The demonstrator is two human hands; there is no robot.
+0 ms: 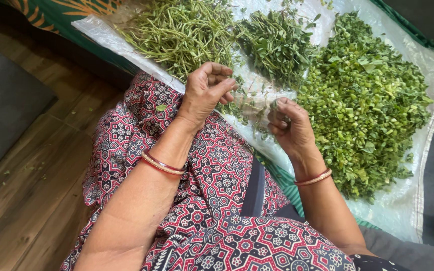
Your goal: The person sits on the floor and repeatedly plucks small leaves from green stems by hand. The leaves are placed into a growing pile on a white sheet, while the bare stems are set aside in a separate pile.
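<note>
My left hand (208,90) hovers over the near edge of a clear plastic sheet (430,60), its fingers curled in; whether it pinches a sprig is hard to tell. My right hand (288,128) is a little to the right, fingers bent around a thin green sprig. Between the two hands lie a few loose leafy bits. A large heap of plucked green leaves (365,100) lies right of my right hand. A bunch of leafy sprigs (277,42) sits beyond the hands. A pile of bare green stems (184,30) lies at the far left of the sheet.
My lap is covered by a red patterned cloth (212,175). Thin bangles circle both wrists. Wooden floor (31,180) runs along the left, with a grey mat (1,100) at its edge. A green patterned fabric (51,12) lies under the sheet.
</note>
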